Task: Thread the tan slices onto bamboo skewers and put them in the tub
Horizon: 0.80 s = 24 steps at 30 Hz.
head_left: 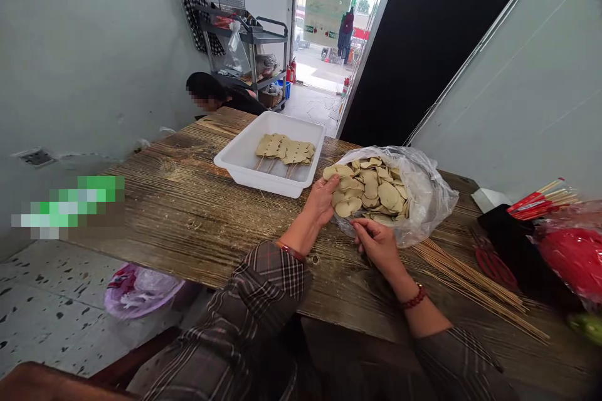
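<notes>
My left hand (324, 202) is closed at the near-left edge of a clear plastic bag (421, 191), gripping flat, beige, roundish food slices (347, 207). What food they are I cannot tell. Just to the right, my right hand (376, 241) pinches what looks like a thin bamboo skewer, its tip close to the slices; most of it is hidden by the fingers. Inside the bag lies a heap of similar loose slices (389, 195). Beyond my left hand, a white plastic tray (256, 183) holds skewered slices (285, 149) with their sticks pointing toward me.
Loose bamboo skewers (475, 282) lie on the wooden table (188, 207) at right, beside red-handled scissors (493, 266), a black box (505, 238) and red-wrapped sticks (536, 200). A purple basket (141, 307) stands on the floor. Behind the table are a person (226, 94) and a cart (268, 37).
</notes>
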Each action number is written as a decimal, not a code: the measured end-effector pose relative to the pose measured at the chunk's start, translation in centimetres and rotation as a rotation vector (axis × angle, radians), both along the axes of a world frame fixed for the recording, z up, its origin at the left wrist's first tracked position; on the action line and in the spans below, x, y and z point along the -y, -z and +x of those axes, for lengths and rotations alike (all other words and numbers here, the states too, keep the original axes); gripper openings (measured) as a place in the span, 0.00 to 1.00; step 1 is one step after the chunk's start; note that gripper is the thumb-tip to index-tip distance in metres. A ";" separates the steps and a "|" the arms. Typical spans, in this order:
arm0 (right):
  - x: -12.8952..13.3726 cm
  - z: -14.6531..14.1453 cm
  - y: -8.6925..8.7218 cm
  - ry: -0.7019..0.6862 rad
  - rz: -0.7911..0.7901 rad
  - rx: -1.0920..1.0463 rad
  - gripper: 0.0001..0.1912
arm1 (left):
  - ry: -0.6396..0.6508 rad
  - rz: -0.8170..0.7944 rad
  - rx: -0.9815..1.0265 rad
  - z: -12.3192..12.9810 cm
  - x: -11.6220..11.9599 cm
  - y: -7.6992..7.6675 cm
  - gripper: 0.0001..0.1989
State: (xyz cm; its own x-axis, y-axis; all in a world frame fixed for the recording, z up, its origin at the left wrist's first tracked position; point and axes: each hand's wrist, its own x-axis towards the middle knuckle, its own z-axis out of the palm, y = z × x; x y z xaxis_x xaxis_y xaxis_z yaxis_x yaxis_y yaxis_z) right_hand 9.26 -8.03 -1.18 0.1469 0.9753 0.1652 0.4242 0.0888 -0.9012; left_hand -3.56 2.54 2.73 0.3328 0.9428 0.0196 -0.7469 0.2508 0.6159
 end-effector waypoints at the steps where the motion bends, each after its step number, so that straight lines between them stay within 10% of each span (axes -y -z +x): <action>1: 0.0 0.0 -0.1 0.002 0.003 0.000 0.21 | -0.004 0.001 -0.001 0.0 0.0 0.0 0.14; 24: -0.3 0.5 -0.9 0.121 0.131 -0.075 0.17 | 0.160 -0.028 -0.032 1.0 1.6 -0.1 0.14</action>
State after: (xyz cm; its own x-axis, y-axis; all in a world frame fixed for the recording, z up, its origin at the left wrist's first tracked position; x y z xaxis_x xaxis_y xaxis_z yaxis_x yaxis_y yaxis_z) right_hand 9.75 -7.68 -0.32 0.2785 0.9206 0.2739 0.3711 0.1599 -0.9147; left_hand -2.55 0.93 2.85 0.4786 0.8778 -0.0191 -0.6761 0.3823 0.6299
